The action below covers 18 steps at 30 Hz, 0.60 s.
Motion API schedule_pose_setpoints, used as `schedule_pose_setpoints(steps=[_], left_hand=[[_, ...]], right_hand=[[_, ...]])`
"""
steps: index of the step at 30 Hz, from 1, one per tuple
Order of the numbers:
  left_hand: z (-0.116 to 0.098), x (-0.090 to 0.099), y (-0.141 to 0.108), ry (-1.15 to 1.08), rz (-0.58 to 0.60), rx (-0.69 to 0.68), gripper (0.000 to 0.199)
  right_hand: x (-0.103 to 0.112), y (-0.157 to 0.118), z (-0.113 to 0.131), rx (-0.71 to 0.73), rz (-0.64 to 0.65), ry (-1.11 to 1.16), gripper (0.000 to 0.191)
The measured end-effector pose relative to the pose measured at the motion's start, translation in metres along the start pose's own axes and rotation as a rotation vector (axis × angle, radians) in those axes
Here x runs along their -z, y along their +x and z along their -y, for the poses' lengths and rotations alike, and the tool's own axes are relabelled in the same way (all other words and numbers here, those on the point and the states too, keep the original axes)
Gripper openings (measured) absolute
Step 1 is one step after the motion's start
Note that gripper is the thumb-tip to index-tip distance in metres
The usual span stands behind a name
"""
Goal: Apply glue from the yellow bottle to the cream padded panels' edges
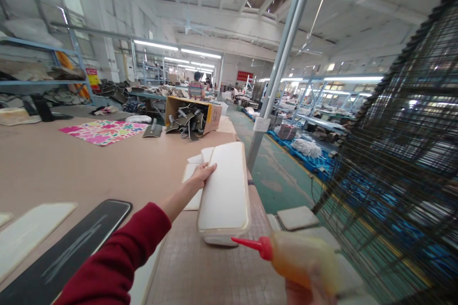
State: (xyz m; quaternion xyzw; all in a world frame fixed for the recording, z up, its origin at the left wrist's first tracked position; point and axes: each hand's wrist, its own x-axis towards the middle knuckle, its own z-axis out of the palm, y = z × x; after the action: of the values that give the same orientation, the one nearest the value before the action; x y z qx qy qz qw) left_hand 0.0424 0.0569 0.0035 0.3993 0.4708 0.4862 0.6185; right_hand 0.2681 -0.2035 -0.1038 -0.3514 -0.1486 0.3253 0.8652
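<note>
My left hand [205,173], in a dark red sleeve, grips the left edge of a white rounded rectangular panel [227,190], thumb on its top face. More white pieces lie beneath and behind that panel. At the lower right my right hand [309,288] is wrapped round a squeeze bottle [304,257] of amber liquid, partly blurred. The bottle is tilted on its side. Its red nozzle [250,243] points left, close to the panel's near end; whether it touches I cannot tell.
On the table [143,171], a black panel [71,252] and a white panel [32,228] lie left, a floral sheet [103,132] farther back. A cardboard box [213,119] of dark pieces rests behind. A metal post [275,71] stands at the right edge, and dark mesh [404,128] fills the right side.
</note>
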Motion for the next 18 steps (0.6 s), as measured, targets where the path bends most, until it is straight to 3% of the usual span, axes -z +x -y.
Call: schedule_pose_setpoints(steps=[2,4,7,10,14,18], left_hand=[[0.001,-0.004,-0.002,-0.009,-0.041,-0.02,0.047],[0.0,-0.008,-0.007,-0.008,-0.06,-0.037,0.052],[-0.003,-0.012,-0.02,0.001,-0.05,-0.055,0.057],[-0.005,-0.017,-0.033,0.005,-0.003,-0.062,0.059],[-0.002,-0.025,-0.041,0.023,0.066,-0.056,0.072],[0.004,-0.03,-0.041,0.073,0.153,-0.069,0.073]], right_hand=[[-0.018,0.001,0.004,-0.171,-0.043,0.117,0.048],[-0.042,0.008,0.016,-0.185,-0.065,0.168,0.06],[-0.075,0.024,0.037,0.037,-0.016,0.083,0.061],[-0.093,0.045,0.052,0.221,0.074,-0.01,0.054],[-0.106,0.072,0.055,0.309,0.171,-0.092,0.055],[-0.118,0.098,0.052,0.428,0.195,-0.202,0.069]])
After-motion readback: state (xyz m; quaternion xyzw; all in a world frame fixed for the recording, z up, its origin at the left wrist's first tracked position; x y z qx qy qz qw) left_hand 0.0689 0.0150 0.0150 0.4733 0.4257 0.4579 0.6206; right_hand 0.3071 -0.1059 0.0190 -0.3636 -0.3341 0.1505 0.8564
